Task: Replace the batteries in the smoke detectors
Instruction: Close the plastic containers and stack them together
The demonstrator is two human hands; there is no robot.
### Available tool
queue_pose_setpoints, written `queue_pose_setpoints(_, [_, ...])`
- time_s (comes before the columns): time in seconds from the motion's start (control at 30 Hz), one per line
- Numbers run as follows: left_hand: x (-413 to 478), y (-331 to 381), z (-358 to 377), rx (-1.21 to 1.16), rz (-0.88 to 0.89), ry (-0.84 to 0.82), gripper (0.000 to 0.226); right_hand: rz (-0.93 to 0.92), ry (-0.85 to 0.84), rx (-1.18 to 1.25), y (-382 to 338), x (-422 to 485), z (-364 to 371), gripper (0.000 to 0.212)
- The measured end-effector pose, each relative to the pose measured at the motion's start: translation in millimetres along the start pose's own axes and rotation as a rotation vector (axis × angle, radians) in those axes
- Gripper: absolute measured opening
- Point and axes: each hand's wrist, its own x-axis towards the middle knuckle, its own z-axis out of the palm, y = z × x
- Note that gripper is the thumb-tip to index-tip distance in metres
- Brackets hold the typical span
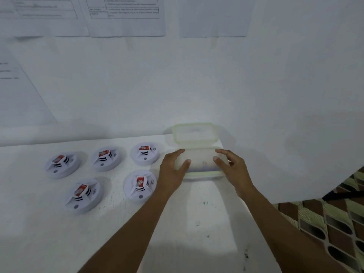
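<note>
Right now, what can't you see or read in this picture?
Head view only:
- Inside the box: its cloudy walls and the left hand and right hand gripping its ends hide what it holds.
- Writing on the wall papers: blurred, and cut off by the top edge.
- Labels on the red batteries in the smoke detectors: too small to read.

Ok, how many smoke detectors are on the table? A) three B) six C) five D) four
C: three smoke detectors lie in the far row, two nearer, on the table left of the container that the left hand and right hand hold.
</note>
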Motion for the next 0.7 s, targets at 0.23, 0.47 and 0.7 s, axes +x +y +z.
queue_pose_setpoints(0.23, [22.9, 5.9, 1.6, 0.122, -0.026, -0.045, 0.043, -0.003, -0.004, -0.092, -5.3, 17.2, 1.0, 0.025])
queue_pose_setpoints(0.47, [-10.1, -7.8, -52.4, 0.523, 0.314, -0.004, 0.053, -0.489, 0.322, -0.583, -11.0, -5.8, 28.5, 0.021])
queue_pose_setpoints(0.7, [-45.9, -62.5, -174.1, 0.803, 0.404, 0.089, 0.056, -0.675, -0.076, -0.453, -23.0, -69.9, 132.8, 0.024])
